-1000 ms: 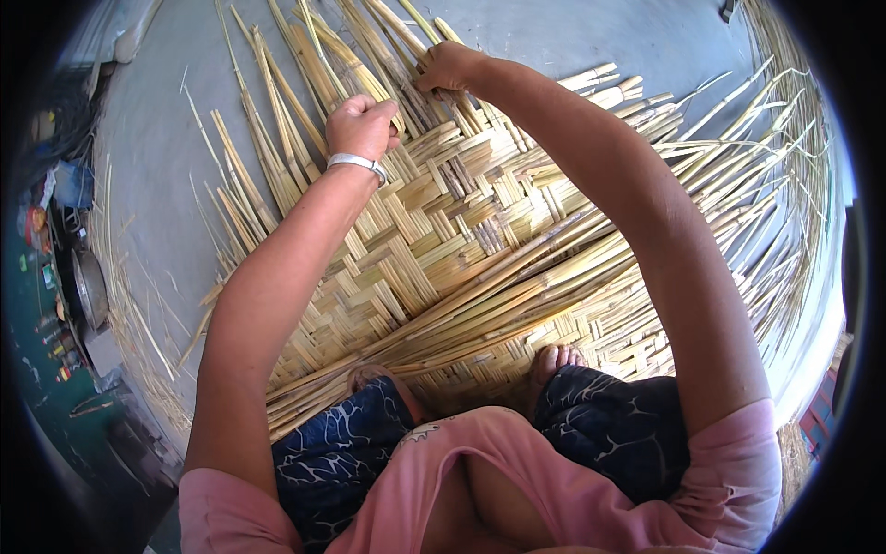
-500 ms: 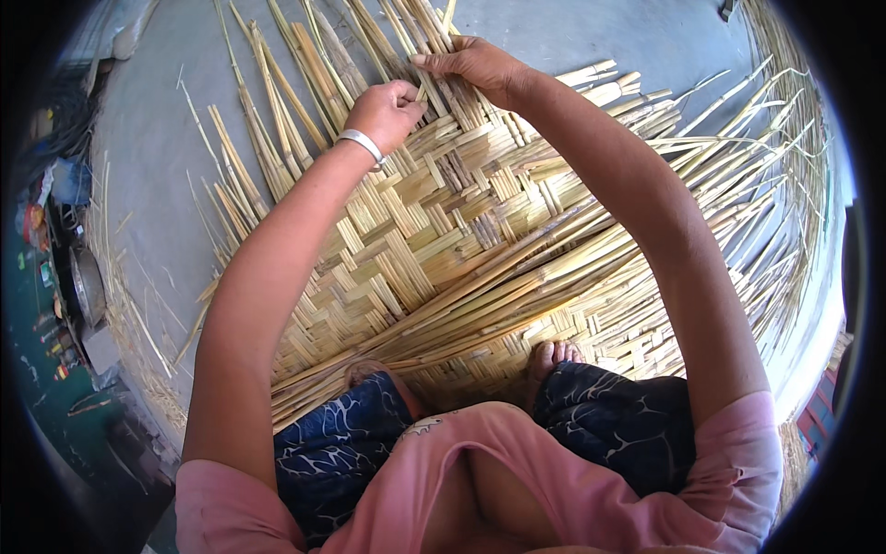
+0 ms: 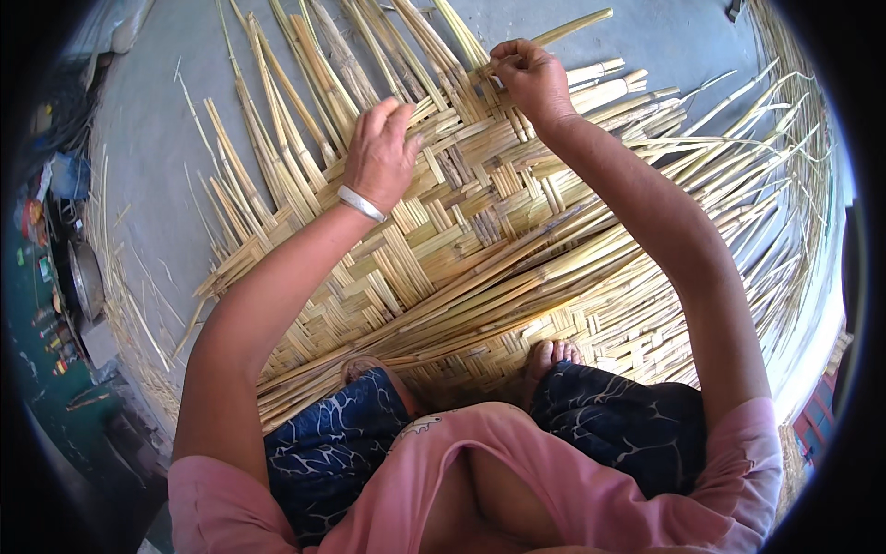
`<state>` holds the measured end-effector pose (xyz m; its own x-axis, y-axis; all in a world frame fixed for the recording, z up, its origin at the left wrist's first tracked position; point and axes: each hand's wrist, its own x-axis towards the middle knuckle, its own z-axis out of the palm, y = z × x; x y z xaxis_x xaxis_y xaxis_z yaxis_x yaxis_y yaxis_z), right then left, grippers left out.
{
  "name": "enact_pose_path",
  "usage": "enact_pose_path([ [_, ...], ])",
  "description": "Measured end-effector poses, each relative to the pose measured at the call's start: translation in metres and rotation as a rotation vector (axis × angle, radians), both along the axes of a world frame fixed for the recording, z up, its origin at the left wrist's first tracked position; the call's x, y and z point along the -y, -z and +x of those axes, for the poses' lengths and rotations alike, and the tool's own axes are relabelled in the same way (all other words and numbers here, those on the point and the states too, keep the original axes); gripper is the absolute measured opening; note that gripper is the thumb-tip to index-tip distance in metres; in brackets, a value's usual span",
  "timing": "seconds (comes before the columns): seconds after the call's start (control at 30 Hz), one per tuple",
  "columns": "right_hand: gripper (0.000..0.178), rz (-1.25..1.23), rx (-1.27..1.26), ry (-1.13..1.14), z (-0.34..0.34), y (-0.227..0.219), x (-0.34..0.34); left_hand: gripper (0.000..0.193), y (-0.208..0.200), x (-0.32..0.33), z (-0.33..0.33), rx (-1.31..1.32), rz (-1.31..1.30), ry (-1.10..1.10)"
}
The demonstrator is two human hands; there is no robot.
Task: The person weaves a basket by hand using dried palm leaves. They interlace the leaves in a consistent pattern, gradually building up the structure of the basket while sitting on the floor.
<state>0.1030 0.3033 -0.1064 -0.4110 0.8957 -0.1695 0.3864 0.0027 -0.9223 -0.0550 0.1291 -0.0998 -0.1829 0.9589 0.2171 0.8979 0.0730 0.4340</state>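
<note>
A woven mat of pale split reeds [image 3: 406, 263] lies in front of me, its far edge ending in loose upright strips [image 3: 341, 65]. My right hand [image 3: 537, 88] is at the far edge, fingers pinched together on a reed strip [image 3: 577, 26] that slants away up to the right. Where the fingertips meet the strip is partly hidden. My left hand [image 3: 380, 155], with a pale bangle at the wrist, is over the weave just left of the middle. Its fingers are stretched out and apart, slightly blurred, with nothing in them.
A thick band of long loose reeds [image 3: 517, 277] crosses the mat and fans out to the right. My bare feet [image 3: 554, 354] rest on the near part. More thin reeds [image 3: 808, 157] lie at the far right on the grey floor [image 3: 152, 185]. A round metal pan [image 3: 88, 282] stands at left.
My left hand has let go of the strips, opened and drawn back slightly nearer. My right hand has moved right along the far edge; a strip there now slants out to the right.
</note>
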Motion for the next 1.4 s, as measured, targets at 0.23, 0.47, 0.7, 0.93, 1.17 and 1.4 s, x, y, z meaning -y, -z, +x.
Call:
enact_pose_path([
  [0.23,0.017,0.125,0.184,-0.029,0.008,0.010,0.006,0.040,0.005,0.007,0.008,-0.249,-0.081,0.061],
  [0.47,0.018,0.161,0.305,-0.042,0.013,-0.007,0.012,0.038,0.009,0.009,0.001,-0.269,-0.038,0.122],
  [0.7,0.025,0.063,0.285,-0.112,0.022,-0.013,0.013,0.037,0.001,0.001,-0.002,-0.341,-0.087,0.201],
  [0.93,0.028,0.125,0.187,-0.282,0.072,-0.040,0.064,0.034,-0.018,-0.024,0.024,-0.084,-0.167,-0.077],
  [1.17,0.028,0.190,0.231,-0.356,0.073,-0.020,0.044,0.074,-0.003,-0.069,0.085,0.109,-0.294,-0.472],
  [1.4,0.029,-0.043,0.252,-0.404,0.070,-0.025,0.031,0.081,0.002,-0.083,0.091,0.082,-0.344,-0.584],
])
